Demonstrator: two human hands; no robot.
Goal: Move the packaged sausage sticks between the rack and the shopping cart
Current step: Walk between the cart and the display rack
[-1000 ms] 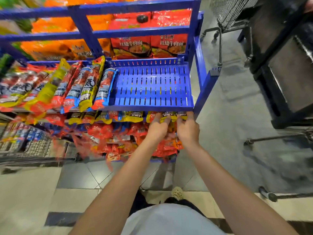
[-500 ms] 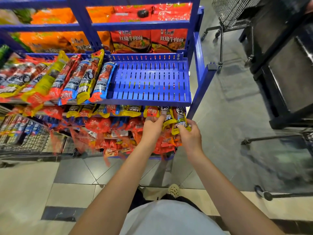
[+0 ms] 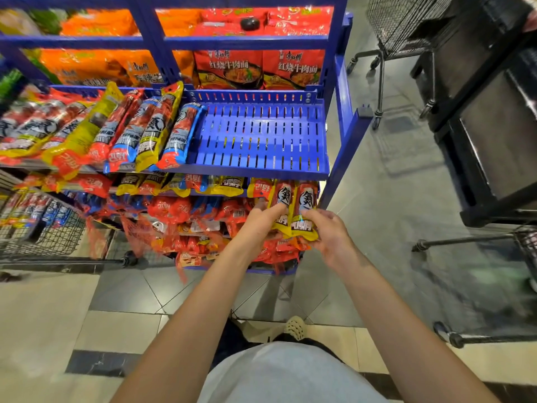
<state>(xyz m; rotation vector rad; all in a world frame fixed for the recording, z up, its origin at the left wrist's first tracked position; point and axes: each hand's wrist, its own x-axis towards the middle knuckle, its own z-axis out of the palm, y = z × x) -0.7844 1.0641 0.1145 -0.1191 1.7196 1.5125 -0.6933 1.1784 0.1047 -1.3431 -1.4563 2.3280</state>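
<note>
I am looking down through the head camera at a tall blue metal rack, and both bare hands are working just under its slotted blue plastic shelf. The left hand and the right hand are holding a pair of yellow-edged packs of red sausage sticks side by side, upright, at the right end of the lower tier. The left grip is pinching the left pack with thumb and fingers, while the right grip is curling around the bottom of the right pack. The packs overlap, so each hand may be touching both; I cannot tell. The tops of the pair are reaching the front lip of the slotted shelf. On that shelf's left half, a leaning row of blue, yellow and red sausage packs is lying with its ends hanging over the front edge, and the right half is showing bare slots. Behind them, red noodle bags and orange snack bags are sitting on the tier above. A grey wire shopping cart is standing at the far left beside the rack, with more sausage packs lying in it. A second wire cart is parked well apart, at the upper right, on the grey tiled floor.
</note>
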